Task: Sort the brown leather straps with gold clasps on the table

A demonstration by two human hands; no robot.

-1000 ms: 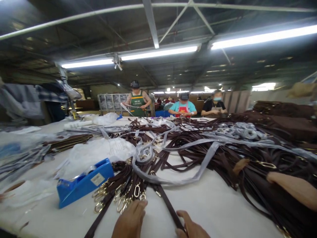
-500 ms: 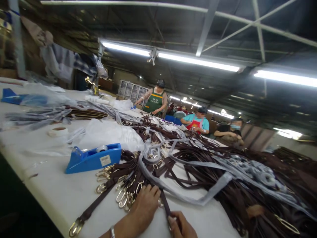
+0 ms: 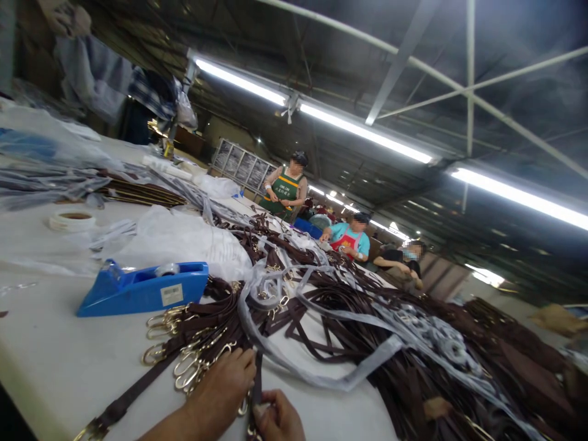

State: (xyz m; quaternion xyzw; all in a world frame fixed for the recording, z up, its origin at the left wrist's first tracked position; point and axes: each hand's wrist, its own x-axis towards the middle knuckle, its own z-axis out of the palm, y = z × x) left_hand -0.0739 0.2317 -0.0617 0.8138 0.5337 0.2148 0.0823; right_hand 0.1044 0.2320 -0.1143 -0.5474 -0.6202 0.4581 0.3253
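My left hand lies at the bottom edge on a bundle of dark brown straps with gold clasps, fingers curled over the clasp ends. Right beside it, my right hand pinches a single dark brown strap that runs up into the pile. A large heap of brown straps mixed with clear plastic sleeves covers the white table beyond both hands.
A blue tape dispenser stands left of the straps, with a tape roll and plastic bags behind it. Three people work at the table's far end. The table edge runs along the lower left.
The view has swung and tilted left. My left hand has slid left onto the clasp bundle, and my right hand has come in closer beside it on the strap.
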